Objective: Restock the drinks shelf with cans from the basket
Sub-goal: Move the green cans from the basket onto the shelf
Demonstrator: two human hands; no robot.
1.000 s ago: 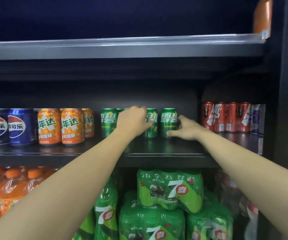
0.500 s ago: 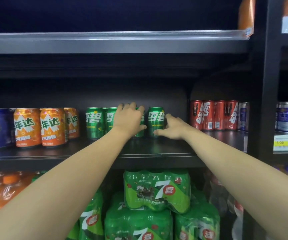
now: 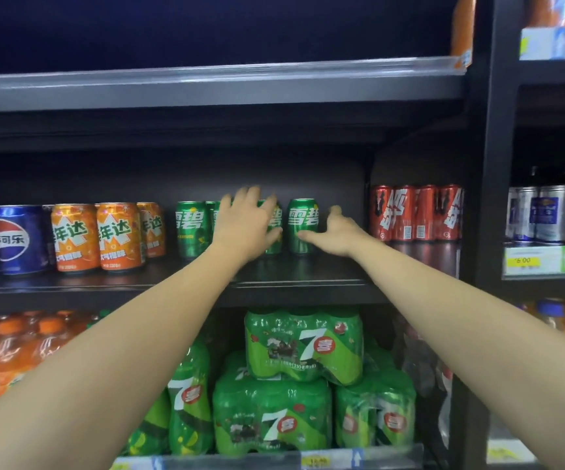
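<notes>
Cans [image 3: 303,225] of green soda are being lined up at the centre of the frame, on the middle shelf [image 3: 294,271]. One is being covered by the left hand [image 3: 247,222], fingers spread and loose over its top; the right hand [image 3: 337,232] is being held wide beside the end can, thumb touching it. Basket is not being shown. Judged next: another can is being called for.
</notes>
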